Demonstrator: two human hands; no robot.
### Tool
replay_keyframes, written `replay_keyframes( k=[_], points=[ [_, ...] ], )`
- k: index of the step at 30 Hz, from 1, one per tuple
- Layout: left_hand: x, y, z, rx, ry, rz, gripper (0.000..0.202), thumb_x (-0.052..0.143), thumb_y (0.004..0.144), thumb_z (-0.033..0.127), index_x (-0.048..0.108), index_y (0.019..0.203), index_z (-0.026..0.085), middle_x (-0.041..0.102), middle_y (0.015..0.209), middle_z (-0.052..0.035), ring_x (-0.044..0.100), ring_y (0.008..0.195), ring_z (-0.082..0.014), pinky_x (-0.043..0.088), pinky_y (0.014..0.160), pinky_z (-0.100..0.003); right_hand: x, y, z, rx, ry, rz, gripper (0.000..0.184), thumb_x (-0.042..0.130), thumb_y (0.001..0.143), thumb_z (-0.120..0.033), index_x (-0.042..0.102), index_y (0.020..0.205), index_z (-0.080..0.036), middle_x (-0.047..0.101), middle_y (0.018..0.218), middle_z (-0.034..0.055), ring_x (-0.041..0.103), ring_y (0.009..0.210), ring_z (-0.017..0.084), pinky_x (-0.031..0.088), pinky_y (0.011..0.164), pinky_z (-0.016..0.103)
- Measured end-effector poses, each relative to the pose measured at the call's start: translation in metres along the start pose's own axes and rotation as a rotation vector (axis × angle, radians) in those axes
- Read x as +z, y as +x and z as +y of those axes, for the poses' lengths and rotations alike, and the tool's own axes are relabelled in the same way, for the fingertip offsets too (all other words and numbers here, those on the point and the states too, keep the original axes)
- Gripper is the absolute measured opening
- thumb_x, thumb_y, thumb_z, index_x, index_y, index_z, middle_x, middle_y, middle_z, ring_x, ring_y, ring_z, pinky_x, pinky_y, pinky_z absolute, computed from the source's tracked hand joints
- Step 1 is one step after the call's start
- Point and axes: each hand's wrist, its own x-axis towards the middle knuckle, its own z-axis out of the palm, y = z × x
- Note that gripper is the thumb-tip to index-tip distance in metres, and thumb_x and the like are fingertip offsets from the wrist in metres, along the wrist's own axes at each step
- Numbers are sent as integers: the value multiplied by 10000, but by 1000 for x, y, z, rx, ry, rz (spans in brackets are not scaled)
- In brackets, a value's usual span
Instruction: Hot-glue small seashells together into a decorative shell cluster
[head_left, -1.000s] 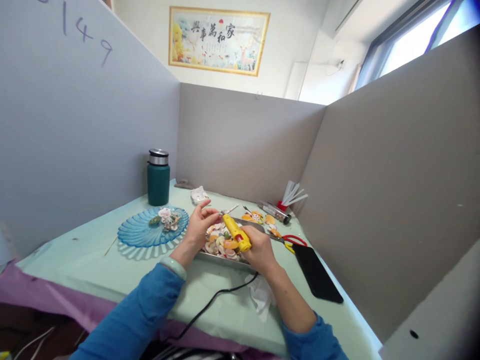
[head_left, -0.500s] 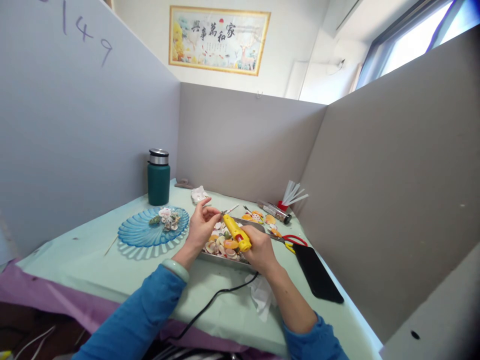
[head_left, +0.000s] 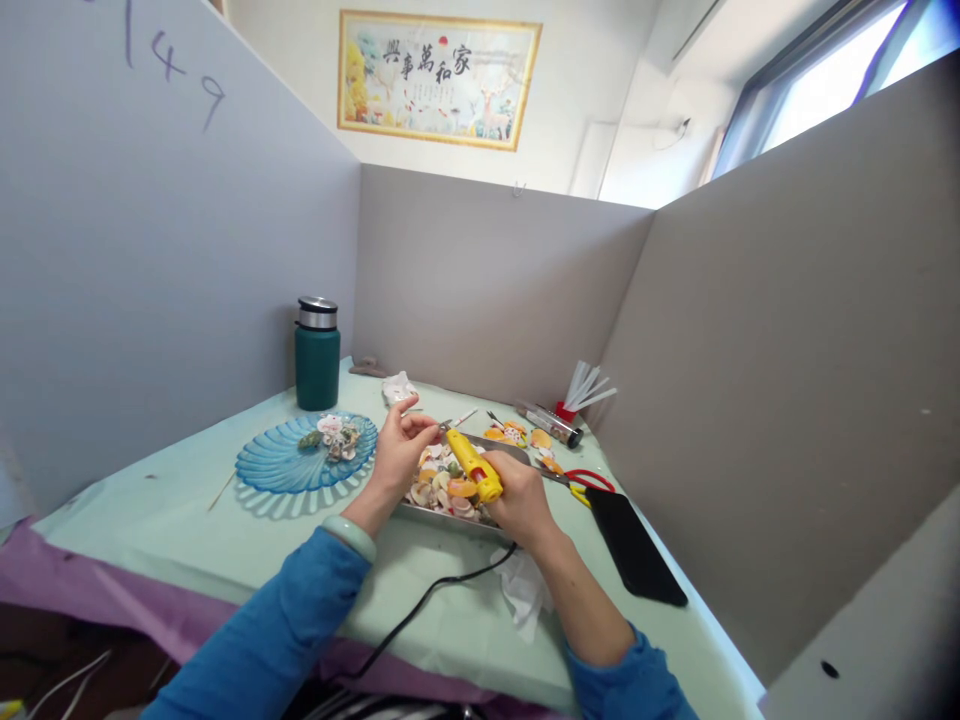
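My right hand [head_left: 519,490] is wrapped round a yellow hot glue gun [head_left: 472,464], its nozzle pointing away and to the left. Near that nozzle, my left hand [head_left: 403,440] pinches something small between thumb and fingers, too small to name. Both hands are above a metal tray [head_left: 450,520] filled with seashells [head_left: 442,485] in white, orange and green. Left of my left hand, a blue scalloped glass plate [head_left: 277,465] carries a cluster of shells [head_left: 339,438]. The gun's black cord [head_left: 442,583] runs over the table's front edge.
A green bottle [head_left: 316,355] stands behind the plate. On the right lie a black phone [head_left: 634,545], scissors with red and yellow handles [head_left: 589,478] and a clear tube [head_left: 551,422]. Glue sticks [head_left: 585,388] stand in a red holder. Crumpled tissue [head_left: 523,590] lies in front; grey partitions [head_left: 495,290] surround the table.
My left hand has shifted very slightly at the nozzle. The glue gun, my right hand and everything on the table look the same.
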Motion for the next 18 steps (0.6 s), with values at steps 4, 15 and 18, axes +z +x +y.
replay_keyframes(
  k=[4, 15, 18],
  points=[
    [-1, 0, 3, -96, -75, -7, 609, 749, 622, 209, 450, 1149, 148, 632, 759, 15, 643, 666, -133, 520, 734, -325, 0, 1, -1, 27, -15, 19, 188, 516, 774, -194, 603, 941, -194, 665, 845, 59, 614, 752, 189, 451, 656, 256],
    [-3, 2, 1, -191, -227, -4, 638, 801, 551, 169, 480, 1101, 145, 637, 735, 20, 645, 643, -123, 519, 734, -314, 0, 1, -2, 2, -7, -3, 184, 509, 788, -209, 600, 948, -197, 669, 874, 57, 610, 768, 191, 450, 654, 257],
    [-3, 3, 2, -213, -255, -1, 620, 796, 549, 142, 484, 1085, 148, 636, 731, 24, 652, 636, -123, 521, 725, -302, -1, 1, -2, 36, -8, 18, 177, 512, 778, -208, 602, 930, -194, 663, 840, 58, 611, 747, 190, 452, 650, 258]
  ],
)
